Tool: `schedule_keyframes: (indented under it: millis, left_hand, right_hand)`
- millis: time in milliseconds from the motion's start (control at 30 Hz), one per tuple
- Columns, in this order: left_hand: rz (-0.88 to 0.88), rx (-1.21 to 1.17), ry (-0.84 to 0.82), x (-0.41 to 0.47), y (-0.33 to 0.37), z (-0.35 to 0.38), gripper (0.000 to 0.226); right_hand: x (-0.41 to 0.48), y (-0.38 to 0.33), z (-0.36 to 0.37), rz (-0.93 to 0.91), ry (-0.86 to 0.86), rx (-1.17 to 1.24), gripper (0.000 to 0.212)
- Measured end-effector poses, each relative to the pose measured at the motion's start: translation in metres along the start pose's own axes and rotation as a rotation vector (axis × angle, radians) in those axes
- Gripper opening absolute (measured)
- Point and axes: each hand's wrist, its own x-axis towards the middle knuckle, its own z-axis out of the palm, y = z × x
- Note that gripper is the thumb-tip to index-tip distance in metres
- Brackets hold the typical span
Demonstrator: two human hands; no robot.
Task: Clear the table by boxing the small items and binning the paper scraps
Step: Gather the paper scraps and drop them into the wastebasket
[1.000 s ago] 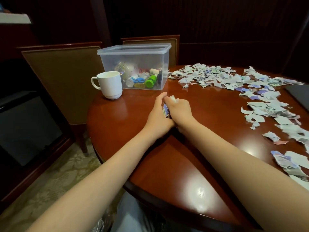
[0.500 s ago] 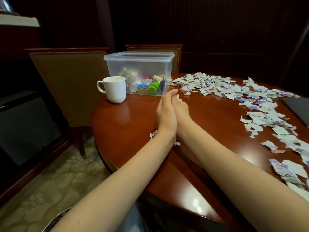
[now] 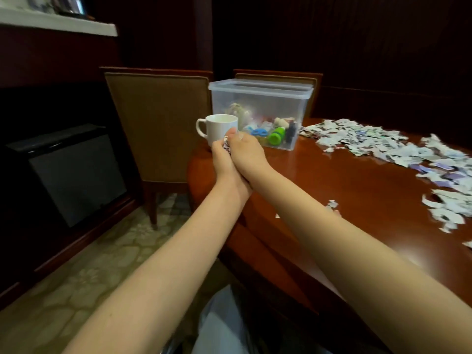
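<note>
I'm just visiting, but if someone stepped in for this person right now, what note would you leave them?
Left hand and right hand: pressed together, sharing a grip on a handful of scraps, held up over the left edge of the table, before the mug.
Clear box: on the table's far side, small items inside.
Done: small items look boxed.
Left: bin this handful, then the big scrap pile along the table's right side and the stray scraps by the right forearm. No bin clearly in view.
</note>
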Motion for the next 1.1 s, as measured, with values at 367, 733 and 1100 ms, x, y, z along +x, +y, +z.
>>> schedule_keyframes:
  millis: [367,733,1100]
  left_hand:
    - [0.084,-0.055,0.081,-0.018,0.090,-0.088,0.035]
    - [0.130,-0.157,0.309,-0.015,0.115,-0.175,0.030]
    - [0.049,-0.137,0.623,-0.023,0.109,-0.272,0.036]
  right_hand:
    - [-0.007,-0.022,0.123,-0.066,-0.252,-0.147,0.043]
    - [-0.031,0.006,0.207,0.005,-0.428,-0.092,0.040]
    - [-0.070,0.055,0.276,0.153,-0.594,-0.117,0.036]
